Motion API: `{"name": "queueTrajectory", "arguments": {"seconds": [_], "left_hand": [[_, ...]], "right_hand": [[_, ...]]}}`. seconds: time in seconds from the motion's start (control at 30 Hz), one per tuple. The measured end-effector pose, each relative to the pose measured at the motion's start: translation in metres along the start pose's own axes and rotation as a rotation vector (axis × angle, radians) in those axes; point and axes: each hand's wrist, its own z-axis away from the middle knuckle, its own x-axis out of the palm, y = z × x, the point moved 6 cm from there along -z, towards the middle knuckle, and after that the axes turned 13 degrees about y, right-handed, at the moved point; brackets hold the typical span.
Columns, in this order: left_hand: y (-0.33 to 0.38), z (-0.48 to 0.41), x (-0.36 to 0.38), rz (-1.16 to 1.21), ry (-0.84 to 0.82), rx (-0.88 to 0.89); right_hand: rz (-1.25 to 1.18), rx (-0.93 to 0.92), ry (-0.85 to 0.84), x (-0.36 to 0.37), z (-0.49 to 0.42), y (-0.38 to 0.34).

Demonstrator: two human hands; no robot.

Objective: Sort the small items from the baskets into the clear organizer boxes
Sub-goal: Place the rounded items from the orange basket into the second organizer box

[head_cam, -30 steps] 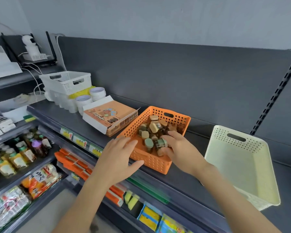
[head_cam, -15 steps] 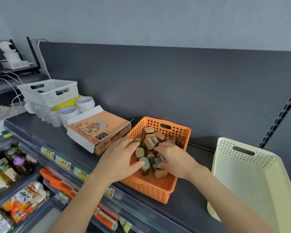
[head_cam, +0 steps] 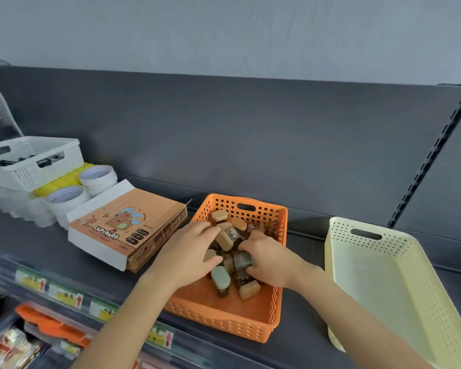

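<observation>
An orange perforated basket (head_cam: 250, 319) stands on the dark shelf and holds several small bottles with tan or grey-green caps (head_cam: 221, 279). Both hands are inside it. My left hand (head_cam: 190, 251) lies over the left side of the pile, its fingers curled onto the bottles. My right hand (head_cam: 269, 262) grips one or two bottles at the middle of the pile. What lies under the palms is hidden.
A cream basket (head_cam: 399, 286) stands tilted at the right. An orange capybara-print carton (head_cam: 123, 230) lies left of the orange basket. Behind it are white tape rolls (head_cam: 67, 199) and a white basket (head_cam: 32, 162). Lower shelves with packaged goods show at bottom left.
The view has shifted right and closer. Both hands have moved deeper into the orange basket; the left hand went from the rim onto the bottles, and the right hand closed round bottles.
</observation>
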Motion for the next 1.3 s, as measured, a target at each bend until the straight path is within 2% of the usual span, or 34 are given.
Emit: {"name": "queueTrajectory", "arguments": {"seconds": [0.2, 0.37, 0.53, 0.8, 1.1, 1.3], "left_hand": [[0.006, -0.021, 0.017, 0.009, -0.011, 0.008], [0.013, -0.039, 0.035, -0.024, -0.022, -0.068], [0.015, -0.042, 0.042, -0.045, -0.057, -0.068], [0.010, -0.044, 0.021, 0.057, 0.031, -0.058], [0.017, -0.037, 0.000, 0.136, 0.097, 0.120], [0.039, -0.039, -0.005, 0.236, 0.081, 0.145]], "right_hand": [[0.010, 0.113, 0.145, -0.023, -0.002, 0.012], [-0.001, 0.177, 0.236, -0.033, 0.003, 0.022], [-0.028, 0.205, 0.265, -0.037, 0.004, 0.023], [-0.036, 0.211, 0.297, -0.036, 0.000, 0.016], [-0.023, 0.264, 0.396, -0.044, 0.014, 0.005], [-0.015, 0.400, 0.480, -0.061, 0.041, 0.004]]}}
